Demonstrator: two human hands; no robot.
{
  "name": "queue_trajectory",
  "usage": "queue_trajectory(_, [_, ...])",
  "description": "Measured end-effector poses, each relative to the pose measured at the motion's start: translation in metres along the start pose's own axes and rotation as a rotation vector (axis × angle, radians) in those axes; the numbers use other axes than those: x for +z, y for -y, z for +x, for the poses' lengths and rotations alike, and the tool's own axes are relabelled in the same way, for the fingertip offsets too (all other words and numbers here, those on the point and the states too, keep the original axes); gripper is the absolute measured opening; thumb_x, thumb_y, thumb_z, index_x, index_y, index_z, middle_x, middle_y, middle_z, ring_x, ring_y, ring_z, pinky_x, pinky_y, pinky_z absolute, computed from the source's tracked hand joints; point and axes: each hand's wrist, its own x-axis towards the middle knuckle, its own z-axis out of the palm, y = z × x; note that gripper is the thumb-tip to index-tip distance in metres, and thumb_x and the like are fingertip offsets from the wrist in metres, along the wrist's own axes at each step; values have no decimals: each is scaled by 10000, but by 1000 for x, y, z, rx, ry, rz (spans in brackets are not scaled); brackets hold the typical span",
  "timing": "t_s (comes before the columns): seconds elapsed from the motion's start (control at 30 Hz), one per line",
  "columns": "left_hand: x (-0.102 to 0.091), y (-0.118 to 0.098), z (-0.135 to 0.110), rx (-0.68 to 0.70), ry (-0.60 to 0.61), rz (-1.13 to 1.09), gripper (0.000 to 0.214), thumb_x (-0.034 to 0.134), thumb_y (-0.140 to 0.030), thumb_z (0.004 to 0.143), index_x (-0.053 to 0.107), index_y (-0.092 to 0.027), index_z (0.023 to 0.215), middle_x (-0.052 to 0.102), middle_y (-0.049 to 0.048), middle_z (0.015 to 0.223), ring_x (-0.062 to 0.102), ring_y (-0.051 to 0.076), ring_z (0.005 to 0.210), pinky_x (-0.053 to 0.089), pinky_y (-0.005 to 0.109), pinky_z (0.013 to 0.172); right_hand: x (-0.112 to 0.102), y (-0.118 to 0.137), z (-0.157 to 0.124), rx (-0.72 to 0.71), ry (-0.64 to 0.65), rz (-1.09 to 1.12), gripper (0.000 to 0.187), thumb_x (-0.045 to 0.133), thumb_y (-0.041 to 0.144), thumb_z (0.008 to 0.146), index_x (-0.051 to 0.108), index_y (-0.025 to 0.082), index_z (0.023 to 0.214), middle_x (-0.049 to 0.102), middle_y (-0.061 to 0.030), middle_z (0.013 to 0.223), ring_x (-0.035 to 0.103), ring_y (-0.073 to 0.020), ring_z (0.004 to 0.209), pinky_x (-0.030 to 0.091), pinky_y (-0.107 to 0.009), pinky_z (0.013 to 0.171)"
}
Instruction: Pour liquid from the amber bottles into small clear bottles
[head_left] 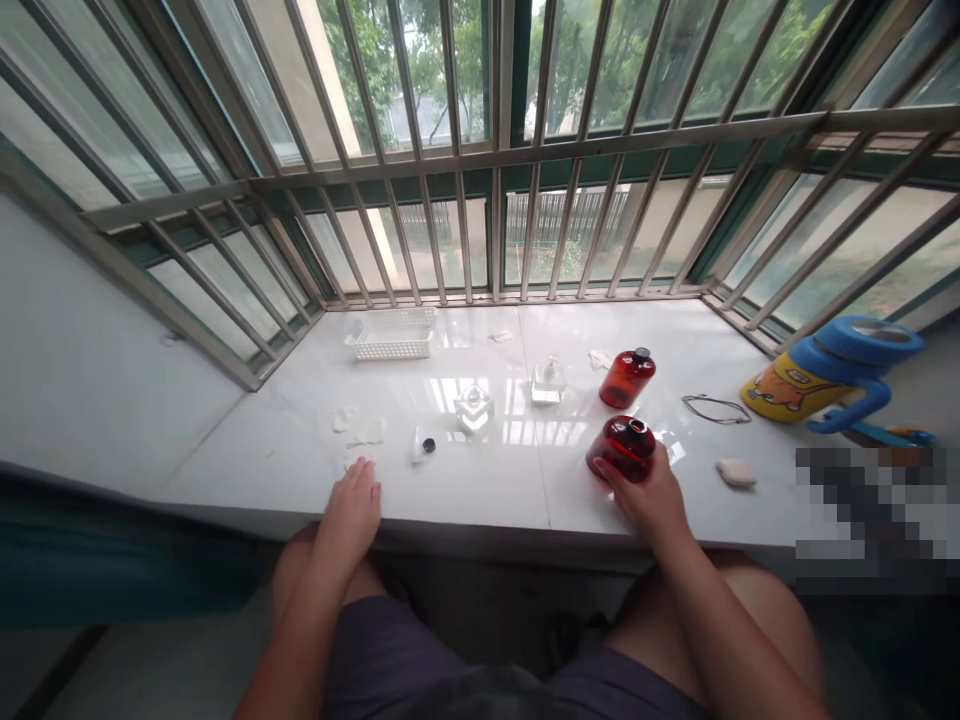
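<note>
My right hand is wrapped round the lower side of an uncapped dark red bottle, which stands on the white sill. Just behind it stands a second red bottle with a black cap. My left hand lies at the sill's front edge, fingers stretched out and holding nothing. Close to its fingertips are thin white scraps. A black cap lies beside a small whitish piece that I cannot make out. Two clear glass bottles, one square and one farther back, stand mid-sill.
A white plastic basket sits at the back left, before the metal window bars. On the right are a thin dark cord loop, a beige lump and a large blue-and-yellow flask. Another white scrap lies behind the red bottles.
</note>
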Motion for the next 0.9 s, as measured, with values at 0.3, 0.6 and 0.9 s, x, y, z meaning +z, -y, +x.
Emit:
queue_trajectory(0.3, [1, -64, -58, 344, 114, -231, 493, 357, -244, 1096, 562, -233, 1544, 543, 118, 1639, 493, 265, 1548, 440, 562, 1253, 0, -1, -1, -33, -13, 13, 840, 869, 660, 700, 584, 269, 1388, 770, -97, 1199, 757, -341, 1042, 597, -448, 890])
queue_trajectory(0.6, [0, -168, -50, 634, 216, -408, 495, 450, -182, 1067, 537, -222, 1553, 521, 144, 1649, 471, 274, 1563, 405, 599, 1273, 0, 2, -2, -35, -13, 24, 818, 874, 647, 705, 589, 273, 1375, 774, -93, 1185, 756, -340, 1037, 600, -456, 891])
queue_trajectory(0.9, [9, -264, -30, 836, 309, -491, 462, 454, -237, 1079, 551, -183, 1527, 540, 133, 1640, 492, 280, 1549, 343, 578, 1313, 1, 1, -1, -48, -22, 18, 841, 873, 670, 694, 592, 263, 1374, 760, -96, 1227, 751, -340, 1064, 598, -464, 926])
